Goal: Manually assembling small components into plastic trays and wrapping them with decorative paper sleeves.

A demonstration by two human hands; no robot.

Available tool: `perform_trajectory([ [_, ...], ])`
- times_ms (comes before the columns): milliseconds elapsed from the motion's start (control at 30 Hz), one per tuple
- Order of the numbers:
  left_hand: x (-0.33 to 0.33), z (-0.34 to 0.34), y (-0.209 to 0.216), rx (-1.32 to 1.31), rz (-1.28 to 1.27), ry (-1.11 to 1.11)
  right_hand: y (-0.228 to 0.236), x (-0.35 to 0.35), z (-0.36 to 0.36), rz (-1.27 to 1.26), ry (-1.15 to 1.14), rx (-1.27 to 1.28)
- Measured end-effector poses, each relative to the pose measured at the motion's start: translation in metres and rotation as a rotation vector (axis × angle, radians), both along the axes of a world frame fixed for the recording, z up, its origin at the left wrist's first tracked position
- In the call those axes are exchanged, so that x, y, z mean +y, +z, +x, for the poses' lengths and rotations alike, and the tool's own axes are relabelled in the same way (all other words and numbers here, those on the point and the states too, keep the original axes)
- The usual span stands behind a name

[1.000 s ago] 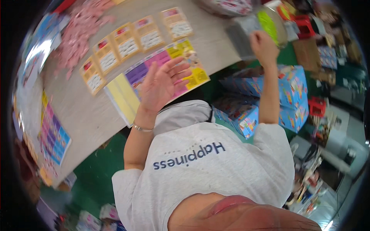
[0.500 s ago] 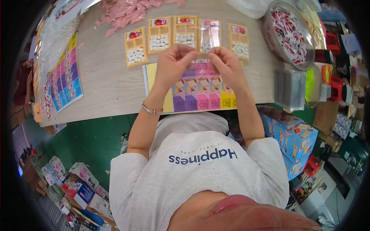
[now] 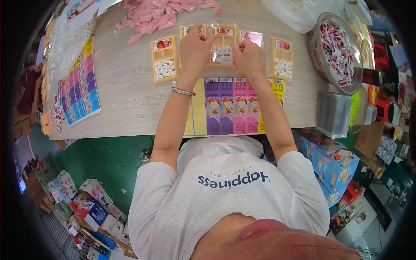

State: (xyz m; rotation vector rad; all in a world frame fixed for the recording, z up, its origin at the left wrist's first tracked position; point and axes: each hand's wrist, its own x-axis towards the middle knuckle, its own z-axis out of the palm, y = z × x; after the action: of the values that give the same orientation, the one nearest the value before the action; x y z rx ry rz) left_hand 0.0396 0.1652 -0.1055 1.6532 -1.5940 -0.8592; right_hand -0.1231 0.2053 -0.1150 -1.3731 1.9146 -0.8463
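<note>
Several cream trays stand in a row, each with white cube-shaped pieces and a small strawberry-printed packet. A thin clear plastic cover (image 3: 222,36) lies over the middle tray (image 3: 223,65). At its left edge, my left hand (image 3: 194,48) has its fingers pinched, hiding much of the tray behind. My right hand (image 3: 248,55) pinches at the cover's right edge, partly hiding another tray whose shiny clear cover (image 3: 252,38) shows beyond. The leftmost tray (image 3: 164,60) and the rightmost tray (image 3: 282,60) stand apart from my hands.
Printed colourful card sheets (image 3: 225,106) lie under my forearms; another sheet stack (image 3: 80,86) is at the left. Pink packets (image 3: 149,17) are piled at the back. To the right are a clear bowl (image 3: 338,54) of small sachets and stacked clear plastic covers (image 3: 333,113).
Both hands have moved from the gap near the fourth tray to the middle tray, bringing a clear cover over it. The fourth tray keeps its shiny cover. The view has shifted slightly.
</note>
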Motion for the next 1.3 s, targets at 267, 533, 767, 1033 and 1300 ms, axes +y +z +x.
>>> perform_trajectory([
  [267,0.001,0.001,0.001,-0.117,-0.064,-0.008,0.011,0.008,0.005,-0.072,0.032,0.249],
  [533,0.055,0.041,0.01,0.925,0.274,0.011,0.037,0.06,0.002,-0.027,0.254,-0.849],
  [767,0.12,0.066,0.007,1.568,0.41,0.029,0.04,0.098,0.029,0.215,0.538,-1.062],
  [1033,0.124,0.064,0.014,1.131,0.323,0.18,0.021,0.098,0.021,0.145,0.344,-1.089],
  [1300,0.126,0.072,0.003,1.168,0.317,0.082,0.016,0.098,0.014,0.039,0.333,-0.745],
])
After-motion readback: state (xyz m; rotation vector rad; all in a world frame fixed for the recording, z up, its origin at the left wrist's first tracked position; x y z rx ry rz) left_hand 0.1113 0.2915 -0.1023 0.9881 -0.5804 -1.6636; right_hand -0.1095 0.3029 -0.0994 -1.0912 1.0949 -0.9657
